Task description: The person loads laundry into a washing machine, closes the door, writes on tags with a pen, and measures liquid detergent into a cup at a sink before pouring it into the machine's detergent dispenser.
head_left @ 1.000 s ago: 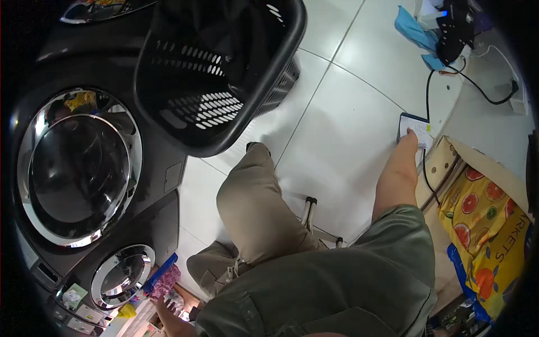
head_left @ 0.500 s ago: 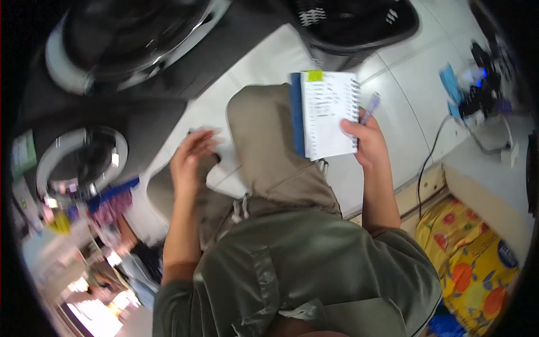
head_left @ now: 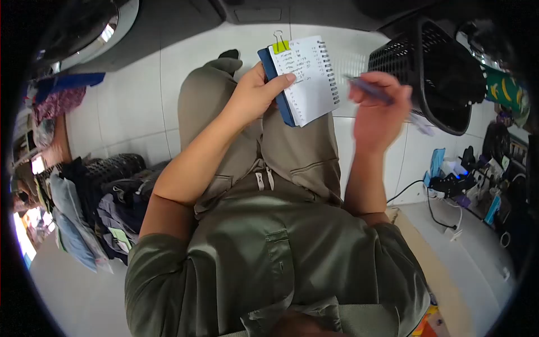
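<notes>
My left hand (head_left: 255, 95) is closed on the left side of a spiral notepad (head_left: 314, 92), its thumb lying across the handwritten page. The notepad has a dark blue cover showing along its left edge. A binder clip (head_left: 279, 38) grips its top beside a yellow-green tab (head_left: 281, 47). Just right of the spiral, my right hand (head_left: 382, 112) holds a dark pen (head_left: 371, 90), blurred by motion. The pen's tip points toward the page and is apart from it.
A black plastic basket (head_left: 418, 73) stands on the white tiled floor (head_left: 135, 123) at the upper right. Cables and small electronics (head_left: 455, 182) sit at the right. Piled clothes (head_left: 120, 208) are at the left. A round machine door (head_left: 95, 33) shows at the upper left.
My left hand, empty before, now grips the notepad's left side. The right hand has let go of the notepad and holds only the pen. The view has turned.
</notes>
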Motion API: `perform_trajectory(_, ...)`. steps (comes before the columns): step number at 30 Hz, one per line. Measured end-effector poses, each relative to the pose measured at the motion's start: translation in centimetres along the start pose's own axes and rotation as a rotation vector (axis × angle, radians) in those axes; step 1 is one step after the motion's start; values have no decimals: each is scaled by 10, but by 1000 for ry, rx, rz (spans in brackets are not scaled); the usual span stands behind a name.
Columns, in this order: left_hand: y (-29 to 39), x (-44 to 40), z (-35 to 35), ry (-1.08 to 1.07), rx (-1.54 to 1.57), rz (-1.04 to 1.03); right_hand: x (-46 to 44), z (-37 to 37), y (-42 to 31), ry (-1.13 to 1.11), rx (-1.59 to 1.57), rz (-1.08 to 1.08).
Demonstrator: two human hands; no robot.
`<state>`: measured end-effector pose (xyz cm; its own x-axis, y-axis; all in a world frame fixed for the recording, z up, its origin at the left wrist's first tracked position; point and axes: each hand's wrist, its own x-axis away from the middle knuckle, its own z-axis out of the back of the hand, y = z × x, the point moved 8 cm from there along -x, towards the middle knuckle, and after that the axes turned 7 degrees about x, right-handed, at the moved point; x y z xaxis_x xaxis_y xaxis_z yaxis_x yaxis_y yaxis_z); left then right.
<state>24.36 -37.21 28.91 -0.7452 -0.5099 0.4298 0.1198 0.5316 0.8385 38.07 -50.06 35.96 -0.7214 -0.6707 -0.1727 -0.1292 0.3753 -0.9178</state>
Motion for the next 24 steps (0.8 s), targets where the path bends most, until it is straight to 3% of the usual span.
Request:
perform_trajectory(1,0,0,4,14,-55,-50,11,-7,22,157,85,-155)
perform_trajectory(4,-5,-2,7,43,-93,-119,17,-23,53,87,31,-109)
perform_trajectory(6,-9,-3,11,55,-83,-126,19,-33,47,-43,390,97)
perform_trajectory(8,0,-1,10,72,-105,-296,24,-34,49,25,317,-5)
perform_trajectory(9,0,1,9,74,-101,-281,25,-33,49,94,248,-84)
perform_trajectory(13,-2,1,7,59,-117,-199,21,-51,29,-128,547,146)
perform_trajectory(14,-1,1,5,39,-118,-214,19,-50,30,-31,511,159)
perform_trajectory(17,-2,-1,3,37,-89,-233,21,-49,27,-58,676,272)
perform_trajectory(20,-3,-1,4,25,-106,-210,23,-45,32,36,703,237)
perform_trajectory(24,-3,-1,3,44,-108,-201,26,-51,31,-36,800,348)
